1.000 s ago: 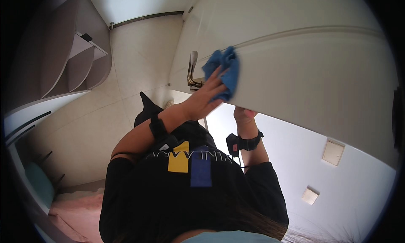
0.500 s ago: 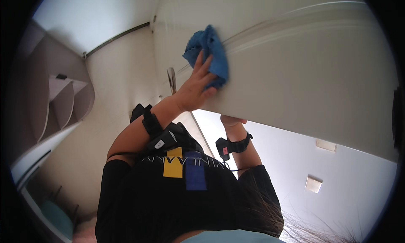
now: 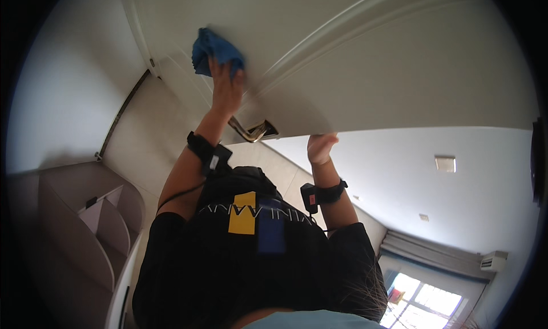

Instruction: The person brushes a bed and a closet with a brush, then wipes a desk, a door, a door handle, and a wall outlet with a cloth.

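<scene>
— Where's the crumpled blue cleaning cloth (image 3: 214, 50)?

— I see it pressed flat against the white panelled door (image 3: 365, 72), well above the metal lever door handle (image 3: 251, 130). My left hand (image 3: 226, 89) lies on its lower edge, fingers (image 3: 237, 80) spread wide over the fabric, most of the cloth bunched beyond the fingertips.

— And the other one?

— My right hand (image 3: 321, 147) grips the door's edge just beside the handle, fingers curled narrow around it. It sits well apart from the cloth.
</scene>
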A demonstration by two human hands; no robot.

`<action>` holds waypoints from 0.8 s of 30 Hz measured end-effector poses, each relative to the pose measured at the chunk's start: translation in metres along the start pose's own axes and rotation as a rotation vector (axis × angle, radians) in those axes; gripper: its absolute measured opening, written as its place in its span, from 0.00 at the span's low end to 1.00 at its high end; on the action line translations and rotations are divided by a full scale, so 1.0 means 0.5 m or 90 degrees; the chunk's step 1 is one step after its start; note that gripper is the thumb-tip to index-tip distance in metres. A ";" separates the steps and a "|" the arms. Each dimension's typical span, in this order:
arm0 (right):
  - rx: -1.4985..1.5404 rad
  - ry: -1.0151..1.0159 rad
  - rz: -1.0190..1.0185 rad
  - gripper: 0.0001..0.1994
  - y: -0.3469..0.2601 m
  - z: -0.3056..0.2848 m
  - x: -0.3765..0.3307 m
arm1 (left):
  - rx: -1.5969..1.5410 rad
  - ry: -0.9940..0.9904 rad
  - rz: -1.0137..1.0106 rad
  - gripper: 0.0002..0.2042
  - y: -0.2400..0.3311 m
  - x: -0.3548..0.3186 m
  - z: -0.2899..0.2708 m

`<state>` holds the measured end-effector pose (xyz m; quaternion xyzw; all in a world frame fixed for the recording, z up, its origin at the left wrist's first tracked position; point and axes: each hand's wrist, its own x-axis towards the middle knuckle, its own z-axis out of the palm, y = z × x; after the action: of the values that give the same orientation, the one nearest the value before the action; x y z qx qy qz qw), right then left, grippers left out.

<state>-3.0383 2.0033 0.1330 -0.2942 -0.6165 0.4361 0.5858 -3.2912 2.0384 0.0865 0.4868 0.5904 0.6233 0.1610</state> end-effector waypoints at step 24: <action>-0.117 0.203 0.022 0.42 -0.036 0.088 0.075 | -0.956 -0.091 -0.678 0.17 -0.153 -0.165 0.053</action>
<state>-3.0838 2.0198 0.1692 -0.4223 -0.5478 0.3356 0.6395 -3.2599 2.0089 -0.0208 -0.0439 0.1660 0.6548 0.7360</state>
